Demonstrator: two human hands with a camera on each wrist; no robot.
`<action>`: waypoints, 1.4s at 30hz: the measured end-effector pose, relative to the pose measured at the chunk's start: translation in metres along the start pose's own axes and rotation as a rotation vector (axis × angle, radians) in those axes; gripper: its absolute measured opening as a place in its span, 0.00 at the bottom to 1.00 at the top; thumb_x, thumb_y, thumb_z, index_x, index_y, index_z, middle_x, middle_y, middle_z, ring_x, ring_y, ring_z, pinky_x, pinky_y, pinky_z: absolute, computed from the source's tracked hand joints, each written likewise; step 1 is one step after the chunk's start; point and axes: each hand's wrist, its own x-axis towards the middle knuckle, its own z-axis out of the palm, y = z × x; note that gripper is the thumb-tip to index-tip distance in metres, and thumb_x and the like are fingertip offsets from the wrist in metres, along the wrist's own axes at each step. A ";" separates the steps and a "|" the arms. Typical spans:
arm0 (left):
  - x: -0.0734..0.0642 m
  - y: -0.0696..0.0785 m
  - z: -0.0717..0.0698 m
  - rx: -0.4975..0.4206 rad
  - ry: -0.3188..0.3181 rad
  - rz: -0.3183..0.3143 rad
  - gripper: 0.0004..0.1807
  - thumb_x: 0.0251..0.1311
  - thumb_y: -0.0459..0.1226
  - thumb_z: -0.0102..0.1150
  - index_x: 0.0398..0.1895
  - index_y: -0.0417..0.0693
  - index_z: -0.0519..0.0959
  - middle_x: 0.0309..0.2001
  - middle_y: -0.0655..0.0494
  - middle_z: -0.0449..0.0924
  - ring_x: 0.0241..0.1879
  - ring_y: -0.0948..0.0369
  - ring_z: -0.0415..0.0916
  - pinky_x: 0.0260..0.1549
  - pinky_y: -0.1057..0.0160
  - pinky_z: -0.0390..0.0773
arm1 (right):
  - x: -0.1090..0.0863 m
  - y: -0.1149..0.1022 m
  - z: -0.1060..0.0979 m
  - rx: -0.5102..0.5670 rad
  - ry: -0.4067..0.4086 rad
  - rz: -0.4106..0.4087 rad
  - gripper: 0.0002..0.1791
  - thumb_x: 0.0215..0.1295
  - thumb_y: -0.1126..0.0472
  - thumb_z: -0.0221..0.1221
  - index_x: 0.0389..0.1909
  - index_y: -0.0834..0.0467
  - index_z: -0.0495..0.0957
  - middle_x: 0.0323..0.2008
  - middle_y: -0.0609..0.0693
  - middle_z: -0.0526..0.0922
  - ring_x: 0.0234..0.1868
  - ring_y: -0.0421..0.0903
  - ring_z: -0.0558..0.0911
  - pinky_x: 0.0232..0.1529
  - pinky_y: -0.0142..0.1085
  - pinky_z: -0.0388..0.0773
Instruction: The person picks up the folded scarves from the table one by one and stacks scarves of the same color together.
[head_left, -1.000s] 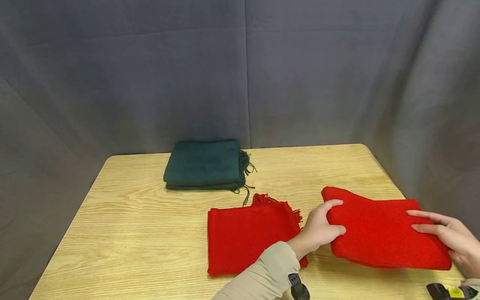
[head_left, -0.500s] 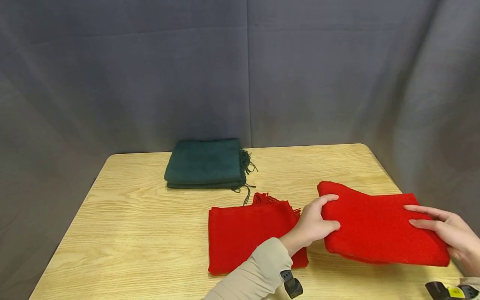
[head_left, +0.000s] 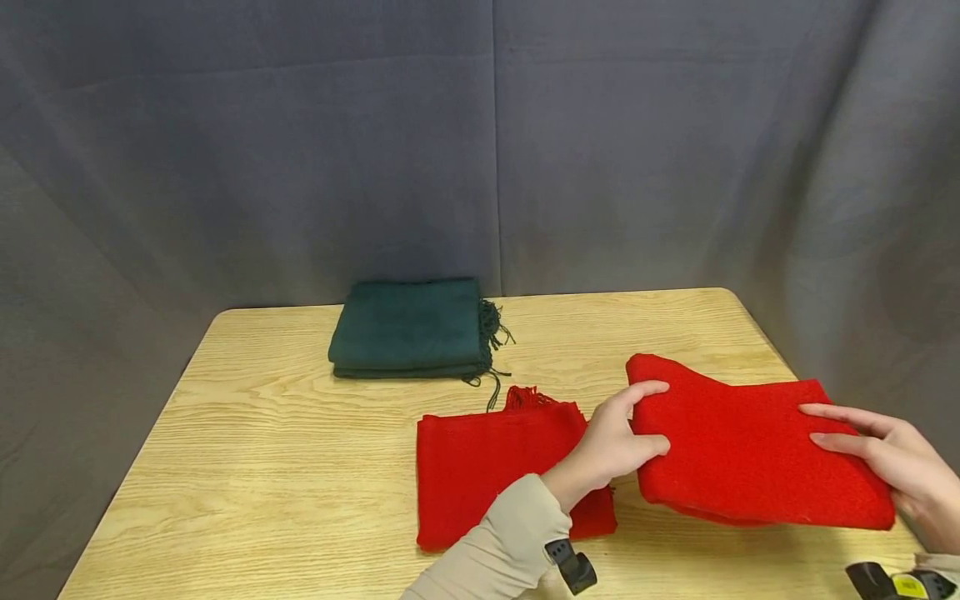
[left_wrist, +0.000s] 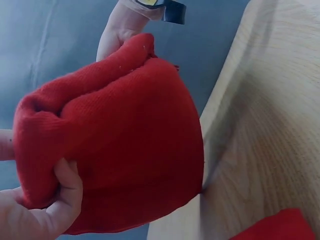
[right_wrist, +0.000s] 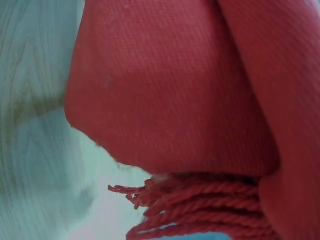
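Observation:
A folded red scarf (head_left: 750,446) is held above the right part of the table, tilted, between both hands. My left hand (head_left: 611,437) grips its left end; in the left wrist view, a curled finger (left_wrist: 70,187) presses into the cloth and the layered folds show. At the other end my right hand (head_left: 896,454) holds the scarf, two digits lying on top and the rest hidden beneath. Twisted fringe (right_wrist: 200,205) hangs from it in the right wrist view. Partly behind my left forearm, a second folded red scarf (head_left: 487,467) lies on the table.
Toward the back of the wooden table (head_left: 247,442) lies a folded dark green scarf (head_left: 408,329), its fringe pointing right. Grey curtain (head_left: 480,150) surrounds the table's back and sides. Both wrists wear black straps.
Both hands have shifted the held red scarf slightly left and away from me, the left end moving more. The red scarf on the table and the green one stay put.

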 end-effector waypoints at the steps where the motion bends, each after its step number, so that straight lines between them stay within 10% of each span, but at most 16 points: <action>1: 0.000 0.001 -0.001 -0.008 -0.003 0.004 0.33 0.45 0.22 0.57 0.55 0.57 0.72 0.42 0.67 0.70 0.28 0.68 0.68 0.21 0.72 0.70 | 0.000 -0.001 0.001 0.004 -0.002 -0.013 0.21 0.61 0.67 0.55 0.33 0.32 0.81 0.28 0.41 0.80 0.25 0.53 0.82 0.27 0.48 0.79; 9: -0.003 0.006 -0.010 -0.086 0.001 0.006 0.33 0.45 0.21 0.55 0.55 0.59 0.73 0.37 0.66 0.72 0.16 0.66 0.67 0.17 0.72 0.66 | -0.003 -0.008 0.007 0.034 -0.005 -0.057 0.21 0.62 0.68 0.55 0.35 0.34 0.82 0.28 0.42 0.81 0.24 0.52 0.82 0.25 0.46 0.79; 42: -0.019 0.016 -0.050 -0.214 0.025 0.021 0.33 0.43 0.20 0.51 0.54 0.55 0.74 0.40 0.60 0.74 0.22 0.62 0.73 0.21 0.68 0.72 | -0.010 -0.029 0.047 -0.070 -0.037 -0.210 0.22 0.61 0.69 0.55 0.40 0.35 0.81 0.29 0.41 0.81 0.23 0.49 0.82 0.23 0.41 0.79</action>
